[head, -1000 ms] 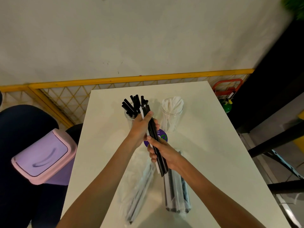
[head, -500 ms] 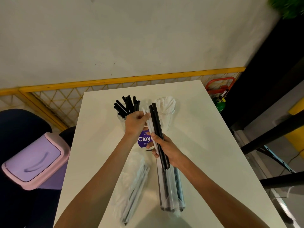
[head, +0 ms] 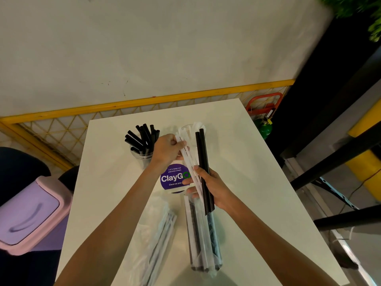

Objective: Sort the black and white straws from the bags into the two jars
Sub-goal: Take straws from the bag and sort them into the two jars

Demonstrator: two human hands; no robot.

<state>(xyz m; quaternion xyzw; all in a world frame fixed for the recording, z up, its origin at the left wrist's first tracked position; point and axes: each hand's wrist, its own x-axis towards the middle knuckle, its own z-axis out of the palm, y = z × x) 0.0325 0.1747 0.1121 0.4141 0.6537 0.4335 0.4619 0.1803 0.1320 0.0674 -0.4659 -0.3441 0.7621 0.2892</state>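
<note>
My right hand [head: 208, 186] grips a small bundle of straws: two black straws [head: 203, 162] standing up and white straws [head: 189, 159] beside them. My left hand [head: 168, 148] pinches the upper ends of the white straws and spreads them away from the black ones. Behind stand a clear jar of black straws [head: 144, 141] on the left and a clear jar of white straws [head: 193, 129] on the right. Two clear bags lie near me: one [head: 204, 238] with mixed black and white straws, another [head: 158, 240] to its left.
A round purple ClayGo sticker [head: 173, 178] lies on the white table [head: 247, 172]. A pink and lilac bin [head: 31, 213] stands left of the table. Yellow mesh fencing [head: 61, 129] and a wall are behind; a black frame [head: 329, 157] is on the right.
The bundle moved from over the black-straw jar toward the right. My left hand shifted from gripping the whole bundle to pulling the white straws apart from the black ones.
</note>
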